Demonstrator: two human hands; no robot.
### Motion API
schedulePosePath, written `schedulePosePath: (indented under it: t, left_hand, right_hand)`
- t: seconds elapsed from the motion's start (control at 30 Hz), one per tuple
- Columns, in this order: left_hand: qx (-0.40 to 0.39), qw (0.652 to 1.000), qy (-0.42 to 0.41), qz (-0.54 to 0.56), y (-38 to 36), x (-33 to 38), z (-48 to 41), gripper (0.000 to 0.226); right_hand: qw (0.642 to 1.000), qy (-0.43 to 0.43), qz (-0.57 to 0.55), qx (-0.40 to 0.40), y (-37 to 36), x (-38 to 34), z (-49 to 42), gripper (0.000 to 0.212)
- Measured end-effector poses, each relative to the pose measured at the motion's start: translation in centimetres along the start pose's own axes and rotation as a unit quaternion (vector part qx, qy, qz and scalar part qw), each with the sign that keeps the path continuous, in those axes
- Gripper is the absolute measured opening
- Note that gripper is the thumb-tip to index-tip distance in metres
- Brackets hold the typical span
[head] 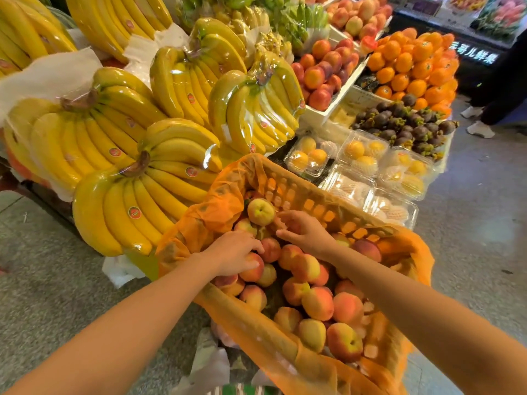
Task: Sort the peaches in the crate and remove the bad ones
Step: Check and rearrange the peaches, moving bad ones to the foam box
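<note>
Crate (312,205) w/ peaches (318,303) | L hand (232,253) grips 1 peach (253,273) | R hand (303,232) among peaches

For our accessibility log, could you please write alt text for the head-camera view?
Two bare hands reach into an orange slatted plastic crate of red-and-yellow peaches lined with orange plastic film: the left hand grips a reddish peach, the right hand reaches beside a pale yellow-green peach. Wrapped yellow banana bunches, oranges and dark purple mangosteens fill the stall behind.
</note>
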State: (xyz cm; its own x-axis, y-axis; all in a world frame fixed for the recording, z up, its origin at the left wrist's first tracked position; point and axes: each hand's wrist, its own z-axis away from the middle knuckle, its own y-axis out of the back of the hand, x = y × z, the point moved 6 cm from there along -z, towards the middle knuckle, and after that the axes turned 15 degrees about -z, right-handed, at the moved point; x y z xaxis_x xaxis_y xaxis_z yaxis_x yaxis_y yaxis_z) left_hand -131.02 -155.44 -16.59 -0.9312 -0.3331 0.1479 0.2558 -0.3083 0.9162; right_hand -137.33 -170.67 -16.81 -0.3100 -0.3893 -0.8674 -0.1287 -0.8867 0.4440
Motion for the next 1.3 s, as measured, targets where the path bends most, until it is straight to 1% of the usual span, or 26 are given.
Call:
schedulePosePath:
  t: [0.07, 0.13, 0.27, 0.33, 0.4, 0.47, 0.57, 0.67, 0.8, 0.87, 0.93, 1.03, 1.07, 1.2, 1.3]
  left_hand:
    - [0.023, 1.000, -0.016, 0.012, 0.3, 1.2, -0.7, 0.033]
    - [0.034, 0.999, -0.035, 0.013, 0.3, 2.5, -1.5, 0.031]
    - [0.004, 0.999, -0.045, -0.006, -0.3, 4.7, -2.9, 0.050]
    - [0.000, 0.998, -0.053, -0.015, -0.6, 5.6, -3.6, 0.058]
    - [0.000, 0.998, -0.063, -0.028, -1.2, 6.5, -4.3, 0.063]
    - [-0.008, 0.998, -0.059, -0.036, -1.9, 6.9, -5.1, 0.066]
    - [-0.018, 0.998, -0.057, -0.036, -2.6, 7.4, -6.2, 0.066]
    - [-0.023, 0.997, -0.067, -0.034, -2.9, 7.8, -7.1, 0.066]
    - [-0.040, 0.994, -0.098, -0.020, -3.5, 8.4, -8.2, 0.072]
    - [-0.046, 0.992, -0.113, -0.014, -3.7, 8.7, -8.6, 0.073]
    - [-0.037, 0.991, -0.125, -0.022, -3.7, 8.8, -9.1, 0.069]
    - [-0.040, 0.989, -0.139, -0.020, -3.6, 8.4, -9.5, 0.068]
    - [-0.042, 0.990, -0.135, 0.003, -3.6, 8.0, -9.4, 0.068]
    - [-0.037, 0.979, -0.096, 0.175, -2.6, 5.6, -8.2, 0.069]
    - [-0.018, 0.971, -0.057, 0.231, -1.2, 3.8, -6.3, 0.063]
  right_hand:
    - [0.999, -0.014, -0.001, -0.029, 1.3, 0.4, 2.1, 0.041]
    - [0.997, -0.025, 0.035, -0.059, 2.4, 1.0, 4.2, 0.040]
    - [0.983, -0.032, 0.151, -0.095, 3.1, 2.3, 6.9, 0.041]
    - [0.974, -0.067, 0.176, -0.124, 2.5, 2.8, 7.9, 0.049]
    - [0.968, -0.118, 0.175, -0.136, 1.9, 3.6, 9.0, 0.061]
    - [0.959, -0.161, 0.184, -0.145, 1.3, 4.5, 9.7, 0.068]
    - [0.940, -0.212, 0.197, -0.182, 0.5, 5.5, 10.3, 0.074]
    - [0.932, -0.220, 0.204, -0.203, -0.1, 5.8, 10.3, 0.076]
    - [0.934, -0.201, 0.217, -0.199, 0.0, 5.8, 10.0, 0.063]
    - [0.936, -0.198, 0.215, -0.197, 0.0, 6.0, 10.0, 0.063]
    - [0.938, -0.198, 0.205, -0.195, 0.0, 6.3, 10.0, 0.064]
    - [0.944, -0.200, 0.171, -0.199, 0.2, 6.2, 10.0, 0.068]
    - [0.948, -0.202, 0.149, -0.195, 0.5, 6.0, 10.1, 0.068]
    - [0.969, -0.184, 0.056, -0.153, 2.0, 5.1, 9.6, 0.056]
    - [0.979, -0.166, 0.000, -0.121, 3.3, 4.2, 9.0, 0.051]
